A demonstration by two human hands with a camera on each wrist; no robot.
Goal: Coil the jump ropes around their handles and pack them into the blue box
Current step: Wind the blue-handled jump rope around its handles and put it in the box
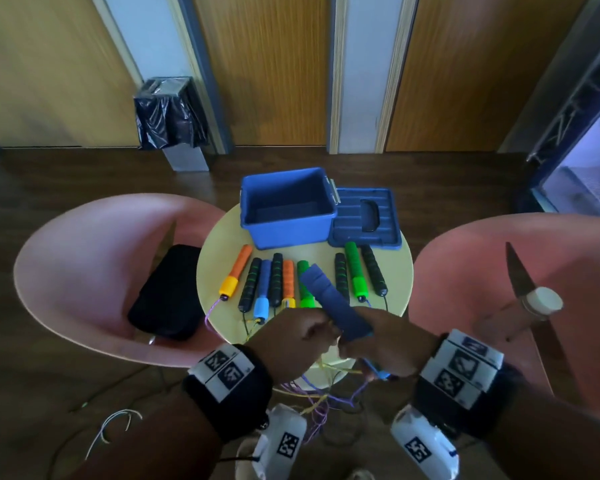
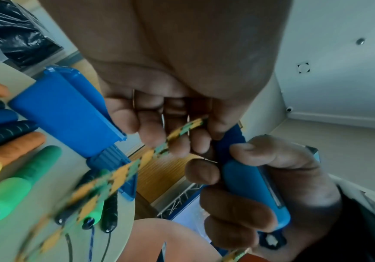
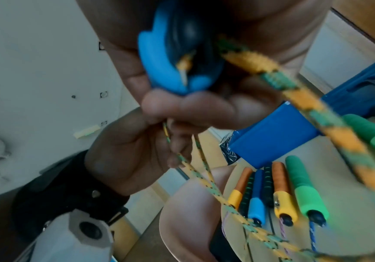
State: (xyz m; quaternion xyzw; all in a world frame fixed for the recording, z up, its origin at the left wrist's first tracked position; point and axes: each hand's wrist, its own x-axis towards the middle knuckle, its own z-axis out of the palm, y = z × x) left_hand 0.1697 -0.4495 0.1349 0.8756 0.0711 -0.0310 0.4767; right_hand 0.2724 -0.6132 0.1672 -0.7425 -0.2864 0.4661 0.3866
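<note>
My right hand (image 1: 378, 344) grips a blue jump-rope handle (image 1: 333, 299) with a light blue cap (image 3: 159, 62), held up over the round table's near edge. Its yellow-and-green rope (image 2: 177, 133) runs from the cap to my left hand (image 1: 302, 336), which pinches it in curled fingers (image 2: 159, 131) right beside the handle. The open blue box (image 1: 288, 230) stands empty at the table's far side, its lid (image 1: 364, 220) lying to the right. Several other handles lie in a row before the box: orange (image 1: 238, 268), black, blue and green (image 1: 355, 268).
Loose ropes (image 1: 312, 396) hang tangled off the yellow table's (image 1: 219, 258) front edge toward the floor. Pink chairs flank the table; the left one (image 1: 84, 258) holds a black pouch (image 1: 168, 292), the right one a white-capped object (image 1: 542, 301). A lined bin (image 1: 170, 112) stands at the wall.
</note>
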